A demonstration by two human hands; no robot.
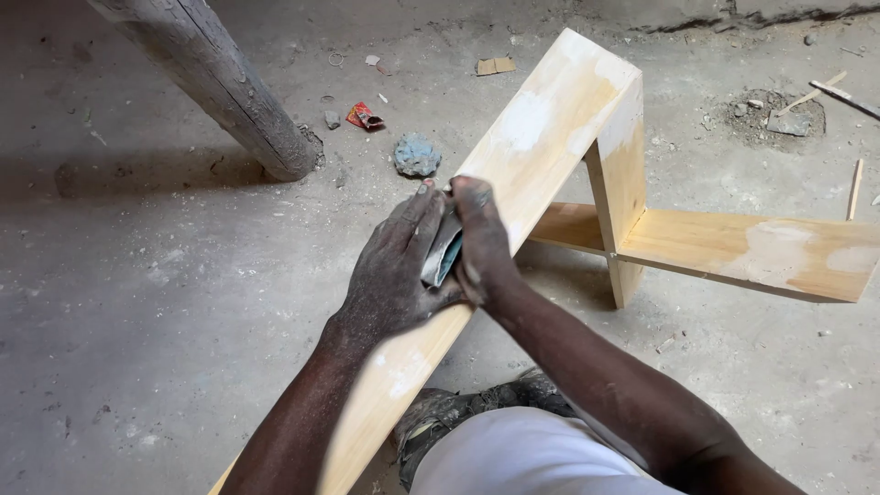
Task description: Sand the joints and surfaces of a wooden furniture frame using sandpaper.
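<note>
Fingers (417, 215) of left hand (390, 275) and right hand (481, 243) are closing together around folded sandpaper (443, 257) | pressing it on pale wooden frame (550, 128), centre | grey lump (417, 154) lying far on concrete floor (137, 302)

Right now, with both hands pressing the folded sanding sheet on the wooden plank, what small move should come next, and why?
Probably slide the folded sanding sheet a little forward along the plank, toward the pale filler patches ahead. The left hand and right hand both press the sheet on the plank's top face, and whitish patches lie just beyond them, so that area seems to need smoothing.
</note>
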